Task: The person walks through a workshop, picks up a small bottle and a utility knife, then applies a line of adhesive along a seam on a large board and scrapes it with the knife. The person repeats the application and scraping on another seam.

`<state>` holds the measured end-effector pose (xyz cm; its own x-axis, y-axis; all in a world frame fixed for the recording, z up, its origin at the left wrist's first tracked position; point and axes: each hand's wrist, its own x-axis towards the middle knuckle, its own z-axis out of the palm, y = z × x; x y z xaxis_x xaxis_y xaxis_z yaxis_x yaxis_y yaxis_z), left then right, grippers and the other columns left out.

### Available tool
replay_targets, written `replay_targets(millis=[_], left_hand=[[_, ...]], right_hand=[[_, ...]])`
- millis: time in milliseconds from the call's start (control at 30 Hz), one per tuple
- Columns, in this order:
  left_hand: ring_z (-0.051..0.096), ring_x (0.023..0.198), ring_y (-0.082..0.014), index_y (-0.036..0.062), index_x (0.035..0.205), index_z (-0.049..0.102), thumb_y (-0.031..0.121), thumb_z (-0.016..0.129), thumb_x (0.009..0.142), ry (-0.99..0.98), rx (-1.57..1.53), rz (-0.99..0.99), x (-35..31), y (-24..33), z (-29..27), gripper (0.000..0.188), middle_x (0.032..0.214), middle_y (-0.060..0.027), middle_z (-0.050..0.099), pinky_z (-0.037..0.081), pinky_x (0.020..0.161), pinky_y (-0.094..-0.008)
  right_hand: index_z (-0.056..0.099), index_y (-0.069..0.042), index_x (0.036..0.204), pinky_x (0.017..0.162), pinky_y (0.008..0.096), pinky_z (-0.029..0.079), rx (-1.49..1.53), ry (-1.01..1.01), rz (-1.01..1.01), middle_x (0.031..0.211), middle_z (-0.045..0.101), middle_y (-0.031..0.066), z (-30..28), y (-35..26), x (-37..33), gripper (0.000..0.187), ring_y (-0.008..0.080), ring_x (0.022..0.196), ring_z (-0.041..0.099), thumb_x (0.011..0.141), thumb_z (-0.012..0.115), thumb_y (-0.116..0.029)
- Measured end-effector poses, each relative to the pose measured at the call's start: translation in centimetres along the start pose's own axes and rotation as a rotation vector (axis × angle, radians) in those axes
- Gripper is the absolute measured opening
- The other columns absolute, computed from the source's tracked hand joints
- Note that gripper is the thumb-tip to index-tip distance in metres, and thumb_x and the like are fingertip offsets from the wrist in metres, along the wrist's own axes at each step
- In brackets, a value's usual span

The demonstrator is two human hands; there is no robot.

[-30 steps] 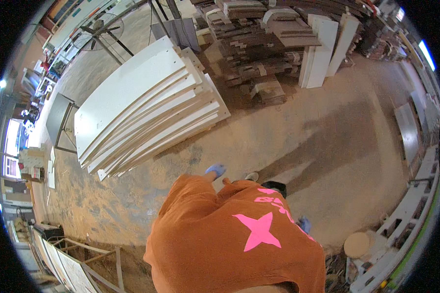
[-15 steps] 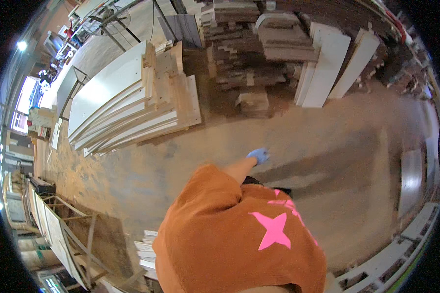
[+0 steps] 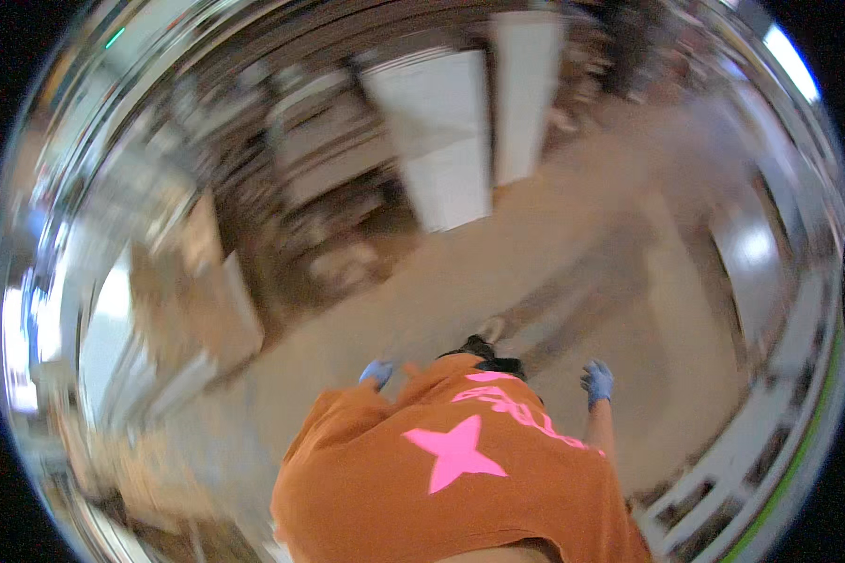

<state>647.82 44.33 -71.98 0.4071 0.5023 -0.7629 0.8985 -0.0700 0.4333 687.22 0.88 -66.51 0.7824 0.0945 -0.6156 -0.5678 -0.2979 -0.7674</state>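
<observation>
Both my hands wear blue gloves and hang at the sides of my orange shirt. My left hand (image 3: 376, 373) shows small and smeared beside the shirt's left edge, and its fingers cannot be made out. On the other side, my right hand (image 3: 597, 381) is held out over the brown floor, its fingers loosely curled and a little apart with nothing in them. Neither hand touches anything. Ahead, white boards (image 3: 446, 141) stand leaning, with a narrower pale board (image 3: 524, 98) to their right.
A blurred stack of panels (image 3: 192, 310) lies at the left. Dark piled wood (image 3: 333, 141) fills the far side. At the right are a pale slatted pallet-like frame (image 3: 732, 469) and a shiny grey panel (image 3: 749, 239). My shoe (image 3: 491, 328) is on the floor (image 3: 366, 328).
My view has swung right, so the panel stack and leaning boards have shifted left. My right hand has come into view. My left hand now sits farther left and closer to my body.
</observation>
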Motion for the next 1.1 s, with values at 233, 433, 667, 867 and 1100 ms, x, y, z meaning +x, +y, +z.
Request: replay_targets(millis=[233,433,667,867,1100], left_hand=[[0.065,0.088,-0.0245,0.0059,0.112,0.064,0.034,0.062,0.088,-0.021,0.359,0.318,16.4,31.3,-1.2,0.037,0.100,-0.0154,0.069,0.050,0.079,-0.0382],[0.064,0.090,-0.0226,0.0051,0.110,0.064,0.025,0.063,0.089,0.028,0.040,0.704,27.9,61.6,6.4,0.029,0.098,-0.0136,0.069,0.050,0.082,-0.0353],[0.064,0.097,-0.0305,0.0025,0.112,0.061,0.032,0.064,0.087,-0.076,0.271,0.547,35.3,77.3,18.7,0.039,0.108,-0.0195,0.066,0.049,0.086,-0.0389],[0.065,0.093,-0.0293,0.0025,0.109,0.063,0.033,0.064,0.085,-0.199,0.225,0.290,35.0,85.9,22.9,0.040,0.102,-0.0166,0.068,0.051,0.083,-0.0393],[0.063,0.077,-0.0265,0.0023,0.104,0.067,0.037,0.060,0.085,-0.014,0.524,0.428,50.2,100.0,24.3,0.040,0.088,-0.0147,0.067,0.053,0.068,-0.0398]], right_hand=[[0.063,-0.008,0.108,0.050,0.0309,0.047,-0.039,0.250,0.177,0.083,0.067,0.0064,-7.3,3.3,5.7,0.026,0.0173,0.057,0.059,0.083,0.068,-0.016],[0.069,-0.008,0.099,0.057,0.0352,0.050,-0.387,0.279,0.500,0.085,0.070,0.0070,-16.7,7.1,8.8,0.028,0.0215,0.066,0.063,0.082,0.065,-0.030],[0.072,-0.006,0.097,0.064,0.0397,0.051,-0.374,0.306,0.492,0.087,0.072,0.0083,-28.1,-6.1,27.3,0.038,0.0261,0.071,0.067,0.084,0.060,-0.040],[0.072,-0.005,0.096,0.069,0.0376,0.052,-0.292,0.375,0.160,0.088,0.071,0.0128,-33.6,-24.1,50.2,0.033,0.0265,0.076,0.068,0.080,0.064,-0.034],[0.069,-0.003,0.105,0.068,0.0337,0.052,-0.093,0.280,-0.021,0.087,0.070,0.0099,-33.2,-48.5,71.7,0.036,0.0181,0.072,0.063,0.082,0.064,-0.030]])
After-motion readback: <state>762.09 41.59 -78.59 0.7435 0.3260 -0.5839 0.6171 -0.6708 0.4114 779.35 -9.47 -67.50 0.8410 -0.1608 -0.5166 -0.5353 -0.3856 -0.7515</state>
